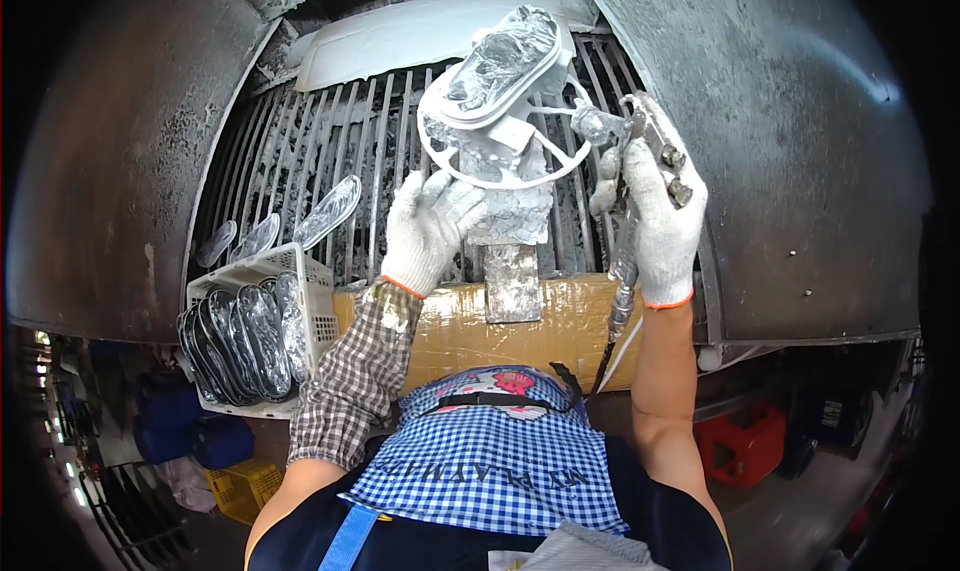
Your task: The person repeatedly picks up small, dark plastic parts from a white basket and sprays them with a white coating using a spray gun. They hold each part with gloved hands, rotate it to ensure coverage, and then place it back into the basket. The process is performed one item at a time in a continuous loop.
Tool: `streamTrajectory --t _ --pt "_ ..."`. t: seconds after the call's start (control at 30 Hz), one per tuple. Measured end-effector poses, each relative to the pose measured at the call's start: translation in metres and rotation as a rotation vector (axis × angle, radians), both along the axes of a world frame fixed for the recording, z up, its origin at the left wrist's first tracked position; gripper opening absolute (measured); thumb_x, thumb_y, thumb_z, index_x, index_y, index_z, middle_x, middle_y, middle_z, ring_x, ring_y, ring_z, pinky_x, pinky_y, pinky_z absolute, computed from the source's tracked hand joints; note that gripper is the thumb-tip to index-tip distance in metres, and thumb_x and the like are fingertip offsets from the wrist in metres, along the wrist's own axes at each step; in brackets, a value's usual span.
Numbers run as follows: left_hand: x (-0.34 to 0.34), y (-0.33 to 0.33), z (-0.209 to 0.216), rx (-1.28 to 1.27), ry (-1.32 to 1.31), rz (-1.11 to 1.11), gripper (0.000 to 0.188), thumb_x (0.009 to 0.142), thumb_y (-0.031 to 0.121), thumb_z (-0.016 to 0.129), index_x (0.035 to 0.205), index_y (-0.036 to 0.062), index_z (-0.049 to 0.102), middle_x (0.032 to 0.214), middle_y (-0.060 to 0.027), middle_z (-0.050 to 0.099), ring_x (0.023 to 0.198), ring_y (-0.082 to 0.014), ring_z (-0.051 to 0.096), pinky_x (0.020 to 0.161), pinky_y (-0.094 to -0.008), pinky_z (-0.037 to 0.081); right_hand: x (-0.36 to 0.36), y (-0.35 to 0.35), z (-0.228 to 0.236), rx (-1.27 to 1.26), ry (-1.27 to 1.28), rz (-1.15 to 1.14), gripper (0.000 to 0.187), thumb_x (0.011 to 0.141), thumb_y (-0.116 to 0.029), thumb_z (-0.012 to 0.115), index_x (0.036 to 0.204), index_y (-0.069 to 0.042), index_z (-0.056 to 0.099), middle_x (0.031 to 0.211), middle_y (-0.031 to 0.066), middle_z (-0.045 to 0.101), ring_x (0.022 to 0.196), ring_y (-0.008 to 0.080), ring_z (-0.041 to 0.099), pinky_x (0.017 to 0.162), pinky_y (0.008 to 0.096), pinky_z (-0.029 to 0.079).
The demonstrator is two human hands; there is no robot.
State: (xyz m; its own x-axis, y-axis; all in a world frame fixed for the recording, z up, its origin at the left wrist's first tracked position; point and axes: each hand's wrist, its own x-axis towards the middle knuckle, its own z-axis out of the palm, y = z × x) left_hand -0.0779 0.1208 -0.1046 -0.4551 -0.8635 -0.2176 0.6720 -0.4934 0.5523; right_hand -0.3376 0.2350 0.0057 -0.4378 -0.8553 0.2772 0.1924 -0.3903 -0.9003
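My right hand (665,211), in a white knit glove, is closed round a spray gun (632,151) whose nozzle faces left toward the turntable. A hose runs down from the gun. My left hand (432,221), also gloved and with a checked sleeve, has its fingers apart at the near left rim of a white wheel-shaped turntable (512,183). Whether it grips the rim is hard to tell. On the turntable rests a tilted oval part (505,66), its middle wrapped in clear film and its edge white. A paint-crusted block (510,216) stands below the wheel.
A white basket (322,306) at the left holds several film-wrapped oval parts (250,336). More oval parts (330,213) lean on the slatted grate (350,121) behind it. Metal booth walls (800,171) rise on both sides. A taped cardboard piece (440,326) lines the near edge.
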Motion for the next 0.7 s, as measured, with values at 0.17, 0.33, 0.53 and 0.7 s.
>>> streamTrajectory --t 0.17,0.33,0.53,0.7 --pt "0.007 -0.005 0.006 0.031 -0.041 0.081 0.071 0.103 0.053 0.063 0.144 -0.0040 0.050 0.138 -0.0293 0.062 0.126 -0.0462 0.063 0.106 -0.0585 0.054 -0.005 0.005 0.004 -0.031 -0.042 -0.066 0.050 0.109 -0.010 0.063 0.155 0.004 0.050 0.090 0.0030 0.067 0.071 0.0063 0.060 0.062 0.0241 0.051" --pt "0.007 -0.012 0.015 -0.059 -0.035 0.085 0.083 0.106 0.054 0.057 0.157 -0.0054 0.031 0.153 -0.0317 0.048 0.138 -0.0503 0.054 0.112 -0.0630 0.050 -0.004 0.016 0.003 0.018 0.152 -0.258 0.052 0.110 -0.011 0.061 0.157 0.006 0.047 0.095 0.0054 0.068 0.071 0.0064 0.061 0.064 0.0222 0.052" --pt "0.010 -0.029 0.018 -0.100 -0.065 0.147 0.090 0.106 0.053 0.058 0.161 -0.0095 0.022 0.156 -0.0339 0.044 0.142 -0.0511 0.051 0.114 -0.0635 0.048 0.009 0.029 0.003 -0.012 0.098 -0.056 0.055 0.104 -0.007 0.068 0.155 0.006 0.050 0.120 0.0106 0.070 0.084 0.0074 0.064 0.072 0.0228 0.054" --pt "0.012 -0.037 0.017 -0.077 -0.080 0.188 0.081 0.106 0.049 0.061 0.154 -0.0087 0.030 0.152 -0.0331 0.046 0.139 -0.0503 0.053 0.113 -0.0623 0.049 0.016 0.037 -0.004 -0.090 -0.170 0.149 0.058 0.107 -0.007 0.066 0.158 0.006 0.044 0.127 0.0122 0.069 0.097 0.0131 0.068 0.085 0.0318 0.060"
